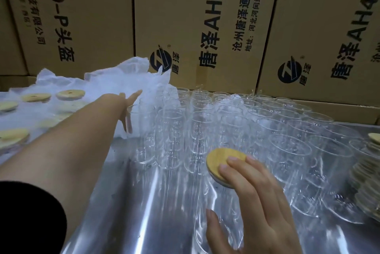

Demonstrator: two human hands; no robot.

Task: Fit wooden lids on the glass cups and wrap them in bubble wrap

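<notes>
Barely begun; right hand (pixel 254 196), five o'clock, pinches a wooden lid (pixel 220 161), apparently seating it; left hand (pixel 124 104), fingers spread, reaches toward bubble wrap (pixel 115 79) at eleven o'clock (glass cups (pixel 287 130) mostly unlidded).

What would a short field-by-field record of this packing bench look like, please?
glass cups: many, upright, unlidded, massed on the metal table
left hand: fingers straight, reaching out towards the far-left cups
right hand: wooden lid in its grip, fingers over the top
bubble wrap: rear left, with more lids showing on it
lid stack: right edge
cardboard boxes: stacked behind the table
</notes>
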